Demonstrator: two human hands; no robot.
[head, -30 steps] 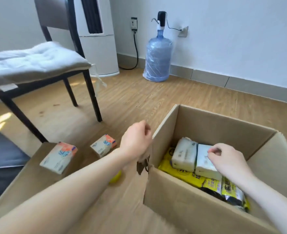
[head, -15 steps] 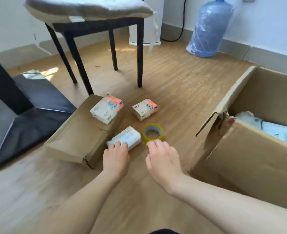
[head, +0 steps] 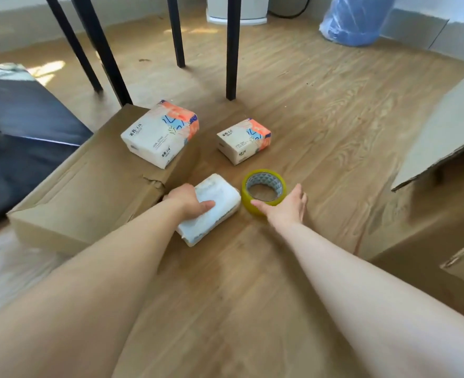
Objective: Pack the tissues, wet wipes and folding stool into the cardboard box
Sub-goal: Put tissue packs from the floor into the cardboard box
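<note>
Wood-look flooring (head: pixel 320 110) carries everything still unpacked. The left hand (head: pixel 189 203) is clamped on a white wet-wipes pack (head: pixel 214 205), thumb on top and fingers down its far-left edge. Just right of that pack, the right hand (head: pixel 285 208) lies spread, palm and thumb against a yellow tape roll (head: pixel 265 189) but not gripping it. Beyond the pack, one tissue pack (head: pixel 244 140) sits on the floor and a larger tissue pack (head: pixel 159 132) rests on a flattened carton (head: pixel 89 192). Well right of the pack, the cardboard box (head: pixel 443 137) shows only a flap, so its contents cannot be judged. At least three packs remain; no stool is visible.
</note>
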